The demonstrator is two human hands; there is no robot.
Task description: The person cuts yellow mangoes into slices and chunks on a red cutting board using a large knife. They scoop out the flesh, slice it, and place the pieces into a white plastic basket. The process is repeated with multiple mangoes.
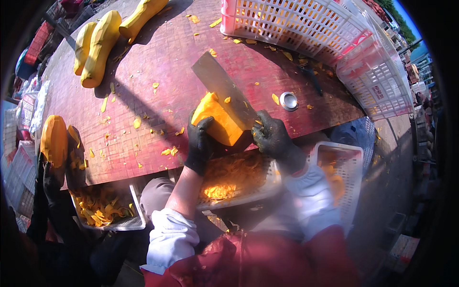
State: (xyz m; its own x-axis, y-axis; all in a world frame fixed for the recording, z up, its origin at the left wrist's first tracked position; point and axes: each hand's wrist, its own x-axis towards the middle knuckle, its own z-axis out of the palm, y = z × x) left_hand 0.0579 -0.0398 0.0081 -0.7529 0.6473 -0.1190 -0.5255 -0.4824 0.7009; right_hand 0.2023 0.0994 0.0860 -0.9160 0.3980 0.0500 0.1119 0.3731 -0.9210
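My left hand (199, 143), in a dark glove, grips a chunk of peeled orange squash (220, 120) near the front edge of the table. My right hand (271, 134), gloved too, is closed around the handle end of a wide cleaver (220, 77). The handle itself is hidden by the fingers. The blade reaches up and to the left, close behind the squash; whether it touches the flesh I cannot tell. Small orange bits cling to the blade and the right glove. Below the hands, a white plastic crate (274, 177) holds orange pieces.
Pale yellow squashes (102, 48) lie at the back left of the red table (161, 82). White crates (287, 25) stand at the back right. A metal ring-like object (288, 101) lies nearby. At left, another person's gloved hand (53, 175) holds a peeled squash (53, 140) above a crate (138, 204) of peelings.
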